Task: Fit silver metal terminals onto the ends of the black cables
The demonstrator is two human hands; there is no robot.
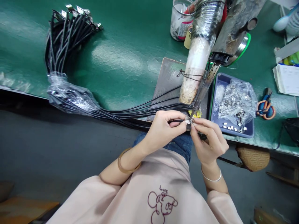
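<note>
My left hand [161, 127] is closed, pinching the end of a black cable with a small silvery connector [188, 120] on it. Thumb and forefinger of my right hand [206, 137] are pinched together at the same spot, on something too small to name. The tip of a soldering iron [198, 97], mounted pointing down, meets the work between my fingertips. A bundle of black cables [126, 112] runs left from there through a clear plastic wrap [72, 95]. Its far ends, with metal connectors [78, 11], curl on the green table [121, 56].
A tube wrapped in plastic [198, 53] hangs beside the iron over a grey board [167, 77]. To the right are a blue tray [251, 132] with bagged metal connectors and orange-handled pliers [265, 109]. A clear tub [178, 21] stands behind; a stool [253, 158] sits below the table edge.
</note>
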